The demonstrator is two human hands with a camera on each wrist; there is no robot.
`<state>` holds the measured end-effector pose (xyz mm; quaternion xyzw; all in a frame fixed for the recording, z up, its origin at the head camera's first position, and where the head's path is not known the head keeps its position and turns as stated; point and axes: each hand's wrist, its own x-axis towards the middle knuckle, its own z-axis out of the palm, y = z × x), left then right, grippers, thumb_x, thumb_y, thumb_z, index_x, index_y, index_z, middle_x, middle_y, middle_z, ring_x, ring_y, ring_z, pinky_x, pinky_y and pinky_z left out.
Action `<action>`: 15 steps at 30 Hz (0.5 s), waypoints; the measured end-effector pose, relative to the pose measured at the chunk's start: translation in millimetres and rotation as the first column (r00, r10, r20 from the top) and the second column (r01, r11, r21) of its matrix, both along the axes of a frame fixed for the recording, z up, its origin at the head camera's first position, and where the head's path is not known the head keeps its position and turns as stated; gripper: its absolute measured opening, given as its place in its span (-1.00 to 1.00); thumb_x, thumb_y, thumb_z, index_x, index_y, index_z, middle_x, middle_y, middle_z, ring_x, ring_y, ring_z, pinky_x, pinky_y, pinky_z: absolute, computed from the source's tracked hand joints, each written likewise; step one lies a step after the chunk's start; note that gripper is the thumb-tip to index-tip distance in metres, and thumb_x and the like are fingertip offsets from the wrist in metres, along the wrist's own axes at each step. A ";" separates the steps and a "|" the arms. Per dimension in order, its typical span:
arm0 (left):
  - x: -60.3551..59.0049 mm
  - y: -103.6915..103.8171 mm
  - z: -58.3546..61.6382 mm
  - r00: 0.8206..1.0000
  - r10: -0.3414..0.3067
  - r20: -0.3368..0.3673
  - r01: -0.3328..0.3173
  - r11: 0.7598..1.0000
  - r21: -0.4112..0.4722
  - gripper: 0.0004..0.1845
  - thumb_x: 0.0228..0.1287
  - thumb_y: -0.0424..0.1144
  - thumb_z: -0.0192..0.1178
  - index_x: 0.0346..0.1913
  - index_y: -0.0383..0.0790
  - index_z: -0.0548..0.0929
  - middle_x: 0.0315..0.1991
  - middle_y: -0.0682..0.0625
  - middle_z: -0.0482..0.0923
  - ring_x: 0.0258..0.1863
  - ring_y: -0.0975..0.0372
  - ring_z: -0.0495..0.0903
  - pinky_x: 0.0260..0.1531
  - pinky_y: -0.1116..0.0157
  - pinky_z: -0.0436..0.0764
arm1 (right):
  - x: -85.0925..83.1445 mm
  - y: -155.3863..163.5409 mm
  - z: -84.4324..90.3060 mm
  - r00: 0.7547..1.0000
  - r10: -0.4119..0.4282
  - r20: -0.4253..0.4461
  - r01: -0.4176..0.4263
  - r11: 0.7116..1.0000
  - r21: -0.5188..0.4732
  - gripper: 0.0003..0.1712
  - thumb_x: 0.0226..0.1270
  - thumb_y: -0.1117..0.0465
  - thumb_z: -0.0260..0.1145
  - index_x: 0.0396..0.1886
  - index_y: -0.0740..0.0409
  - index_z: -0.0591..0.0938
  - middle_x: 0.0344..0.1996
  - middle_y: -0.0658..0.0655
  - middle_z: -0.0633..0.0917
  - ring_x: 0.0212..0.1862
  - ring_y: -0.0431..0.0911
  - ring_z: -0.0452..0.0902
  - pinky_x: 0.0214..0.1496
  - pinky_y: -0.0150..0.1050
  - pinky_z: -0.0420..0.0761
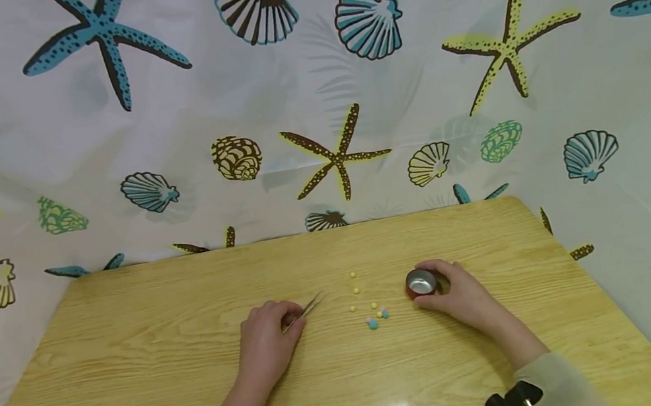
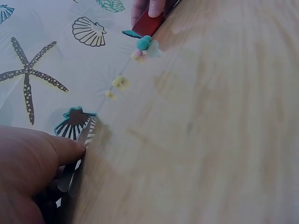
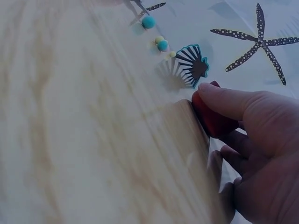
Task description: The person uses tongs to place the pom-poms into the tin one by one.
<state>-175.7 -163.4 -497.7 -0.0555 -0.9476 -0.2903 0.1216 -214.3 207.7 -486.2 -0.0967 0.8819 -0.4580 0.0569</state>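
Observation:
My left hand (image 1: 270,337) pinches a pair of metal tweezers (image 1: 312,303) low over the table, their tips pointing away to the right. Thumb and fingers of my right hand (image 1: 461,294) grip a small round red tin (image 1: 421,283), silvery inside and facing up. Between the hands lie several small balls: yellow ones such as the yellow ball (image 1: 356,290), plus blue and pink ones, including a blue ball (image 1: 373,324). In the right wrist view the red tin (image 3: 215,112) sits between thumb and fingers. The tweezers (image 2: 79,154) show under the thumb in the left wrist view.
The wooden table (image 1: 154,346) extends to both sides of the hands. Behind it and at its sides hangs a white cloth (image 1: 180,112) printed with starfish and shells. Black straps with a mount (image 1: 513,401) sit on the wrists.

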 end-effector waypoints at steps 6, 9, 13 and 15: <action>0.6 -0.5 1.5 0.999 -0.004 -0.037 0.004 1.000 -0.019 -0.90 0.42 -0.27 0.55 -0.09 -0.15 0.87 -0.24 0.01 0.74 -0.20 0.03 0.62 -0.14 -0.07 0.52 | 0.4 -2.4 -1.4 1.000 -0.013 0.013 0.013 1.000 0.010 -0.21 0.41 0.05 0.66 0.54 0.11 0.57 0.51 0.33 0.55 0.72 0.49 -0.19 0.67 0.45 -0.10; -0.2 -0.8 3.6 0.999 -0.005 -0.034 0.004 1.000 -0.014 -0.90 0.44 -0.29 0.53 -0.07 -0.16 0.87 -0.21 0.00 0.74 -0.19 0.04 0.63 -0.14 -0.04 0.54 | 0.8 -3.9 -2.3 1.000 -0.012 0.010 0.011 1.000 0.017 -0.18 0.41 0.02 0.66 0.57 0.10 0.55 0.53 0.31 0.54 0.72 0.50 -0.19 0.67 0.46 -0.08; -3.9 2.1 9.4 0.999 -0.020 -0.038 0.020 1.000 0.000 -0.91 0.48 -0.29 0.50 -0.05 -0.18 0.86 -0.20 0.00 0.72 -0.20 0.09 0.60 -0.14 0.02 0.56 | 0.6 -4.3 -3.5 1.000 0.001 -0.016 0.000 1.000 0.020 -0.16 0.41 0.03 0.66 0.57 0.13 0.54 0.51 0.28 0.57 0.72 0.45 -0.07 0.69 0.41 -0.09; -6.5 5.8 13.0 0.998 -0.033 -0.057 0.034 0.999 0.000 -0.92 0.48 -0.30 0.49 -0.05 -0.19 0.86 -0.19 -0.01 0.71 -0.21 0.10 0.60 -0.13 0.03 0.59 | -0.2 -3.9 -3.8 0.999 0.008 -0.032 -0.008 1.000 0.018 -0.19 0.41 0.04 0.66 0.55 0.14 0.56 0.48 0.28 0.60 0.71 0.43 -0.01 0.70 0.39 -0.09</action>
